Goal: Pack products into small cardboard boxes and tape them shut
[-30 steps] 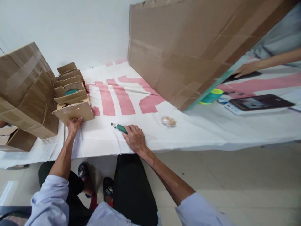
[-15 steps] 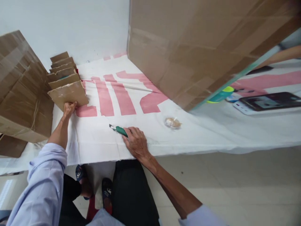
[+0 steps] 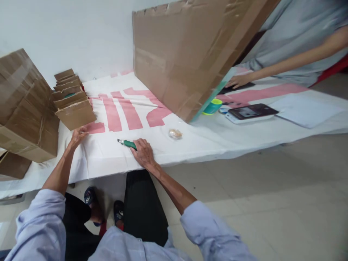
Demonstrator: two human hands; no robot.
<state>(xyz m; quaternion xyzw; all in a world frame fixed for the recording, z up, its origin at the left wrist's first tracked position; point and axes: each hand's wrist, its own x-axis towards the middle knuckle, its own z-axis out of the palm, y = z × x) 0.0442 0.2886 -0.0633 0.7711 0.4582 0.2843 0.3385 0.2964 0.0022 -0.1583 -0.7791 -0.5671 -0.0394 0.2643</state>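
My right hand rests on the white tablecloth, closed around the green handle of a utility knife. The knife's blade end points left. Just below the front of a small open cardboard box is my left hand, its fingers drawn together; whether they pinch anything thin cannot be made out. The box has several upright flaps or dividers, and a bit of green shows among them. To the right of the knife lies a small clear-wrapped beige item.
Large taped cartons stand at left and at centre right. Beyond the latter are a yellow-green tape roll, a dark-screened device, white paper and another person's hand. The white cloth ends at the table's front edge.
My left hand has come off the front flap of the small cardboard box and sits just below it. The right hand still holds the knife. The view has shifted, showing more of the other person.
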